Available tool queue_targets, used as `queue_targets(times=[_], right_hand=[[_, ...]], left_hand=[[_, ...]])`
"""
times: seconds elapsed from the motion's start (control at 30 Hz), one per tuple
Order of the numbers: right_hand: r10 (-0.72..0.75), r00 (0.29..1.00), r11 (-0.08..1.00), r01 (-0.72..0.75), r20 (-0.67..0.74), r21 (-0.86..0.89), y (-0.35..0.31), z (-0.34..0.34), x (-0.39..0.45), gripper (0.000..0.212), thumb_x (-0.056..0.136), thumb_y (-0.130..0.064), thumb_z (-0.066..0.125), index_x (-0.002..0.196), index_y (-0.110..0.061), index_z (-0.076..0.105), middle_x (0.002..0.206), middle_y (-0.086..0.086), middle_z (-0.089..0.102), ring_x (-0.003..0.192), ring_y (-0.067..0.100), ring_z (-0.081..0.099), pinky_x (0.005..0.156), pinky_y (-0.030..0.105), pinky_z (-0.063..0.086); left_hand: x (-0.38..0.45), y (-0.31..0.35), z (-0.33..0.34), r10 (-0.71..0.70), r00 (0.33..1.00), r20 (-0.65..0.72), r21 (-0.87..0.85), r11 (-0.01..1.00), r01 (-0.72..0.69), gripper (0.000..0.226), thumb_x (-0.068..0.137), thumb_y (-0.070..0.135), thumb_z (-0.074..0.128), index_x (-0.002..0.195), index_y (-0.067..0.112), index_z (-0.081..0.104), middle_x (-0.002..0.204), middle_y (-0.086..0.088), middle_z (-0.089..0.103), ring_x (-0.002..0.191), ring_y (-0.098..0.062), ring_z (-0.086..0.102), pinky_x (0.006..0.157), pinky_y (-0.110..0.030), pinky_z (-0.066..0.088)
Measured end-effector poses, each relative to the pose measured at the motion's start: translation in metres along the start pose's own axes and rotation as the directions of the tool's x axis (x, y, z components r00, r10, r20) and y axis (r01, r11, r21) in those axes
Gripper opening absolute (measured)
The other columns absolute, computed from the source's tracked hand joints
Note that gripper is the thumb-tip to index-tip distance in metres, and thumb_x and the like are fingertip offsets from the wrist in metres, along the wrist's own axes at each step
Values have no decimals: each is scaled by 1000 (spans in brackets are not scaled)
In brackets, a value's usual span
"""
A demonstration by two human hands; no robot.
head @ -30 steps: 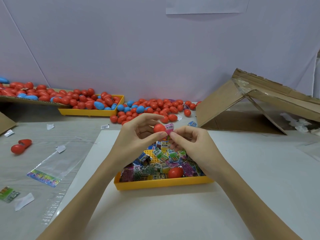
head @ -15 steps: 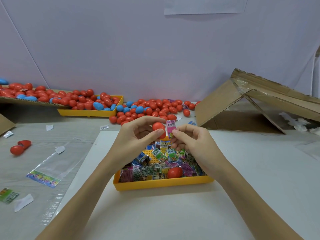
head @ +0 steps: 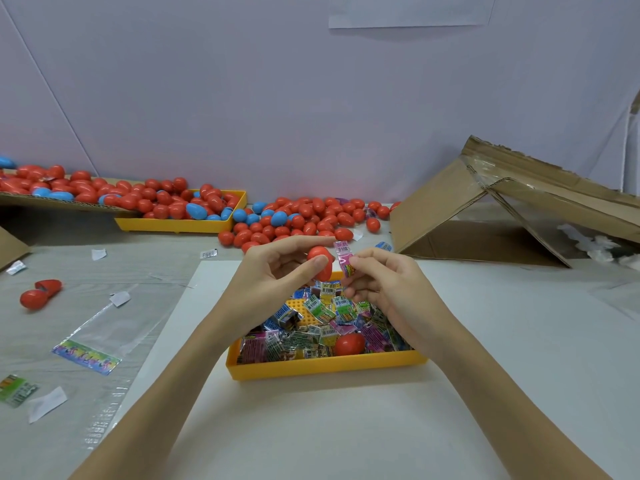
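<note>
Above the yellow tray [head: 325, 368] at centre frame, left hand [head: 273, 271] holds a red egg half [head: 320, 263] — right hand [head: 384, 289] pinches a pink packet [head: 344, 259]; loading step, next tuck it inside.

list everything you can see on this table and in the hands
red egg shell: one, red, held up at centre
pink packet: one, pink, held beside the shell
white sheet: one, white, centre front
near tray: one, yellow, on the white sheet
wrapped packets: many, mixed colours, in the near tray
loose shell: one, red, in the near tray
far tray: one, yellow, back left
plastic eggs: many, red and some blue, in the far tray and heaped at the back
open egg: one, red, far left
clear bag: one, clear with colourful strip, left
cardboard box: one, brown, collapsed, back right
left hand: one, pinches the red egg shell
right hand: one, pinches the pink packet
</note>
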State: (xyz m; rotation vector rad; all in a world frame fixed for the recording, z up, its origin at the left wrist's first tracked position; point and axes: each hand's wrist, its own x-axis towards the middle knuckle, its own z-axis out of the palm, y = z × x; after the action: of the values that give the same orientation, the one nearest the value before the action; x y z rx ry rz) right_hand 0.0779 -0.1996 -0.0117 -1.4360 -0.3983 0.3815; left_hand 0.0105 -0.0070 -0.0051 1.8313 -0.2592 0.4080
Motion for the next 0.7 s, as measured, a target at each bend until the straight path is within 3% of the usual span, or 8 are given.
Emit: queue_targets(times=[0.17, 0.3, 0.4, 0.53, 0.7], right_hand=[[96, 995, 975, -99, 22, 199, -1, 0, 0, 19, 103, -13, 58, 91, -2, 69, 77, 11, 70, 65, 17, 65, 59, 23, 54], [59, 998, 984, -55, -19, 170, 6, 0, 2, 19, 100, -17, 65, 94, -3, 77, 85, 10, 74, 76, 14, 68, 70, 24, 57], [-40, 992, 999, 43, -123, 19, 10, -1, 3, 21, 97, -24, 70, 94, -7, 82, 86, 6, 76, 81, 15, 67, 78, 26, 58], [-83, 991, 996, 85, -101, 16, 11, 0, 3, 26, 97, -25, 69, 98, 0, 77, 84, 12, 76, 77, 18, 70, 69, 22, 56], [-108, 992, 994, 108, -69, -3, 12, 0, 2, 30, 94, -29, 72, 100, 0, 77, 80, 10, 74, 74, 17, 68, 70, 22, 56]], left_hand=[[0, 2, 5, -24, 1000, -3, -41, 999, 24, 29, 93, 37, 65, 121, 35, 72, 101, 6, 78, 83, -16, 75, 78, -18, 58], [0, 2, 7, -39, 999, -13, -47, 998, 38, 29, 95, 34, 63, 123, 29, 72, 94, 0, 78, 81, -17, 74, 79, -20, 58], [1, 1, 6, -68, 997, -45, -72, 995, 65, 27, 95, 34, 63, 119, 30, 74, 92, 0, 78, 81, -14, 73, 78, -19, 57], [1, 0, 5, -104, 994, -18, -113, 988, 102, 24, 93, 38, 67, 114, 34, 78, 93, -3, 78, 81, -16, 73, 80, -20, 57], [0, 0, 7, -114, 993, -8, -125, 986, 112, 26, 92, 41, 68, 116, 35, 76, 98, -1, 79, 89, -16, 76, 83, -20, 57]])
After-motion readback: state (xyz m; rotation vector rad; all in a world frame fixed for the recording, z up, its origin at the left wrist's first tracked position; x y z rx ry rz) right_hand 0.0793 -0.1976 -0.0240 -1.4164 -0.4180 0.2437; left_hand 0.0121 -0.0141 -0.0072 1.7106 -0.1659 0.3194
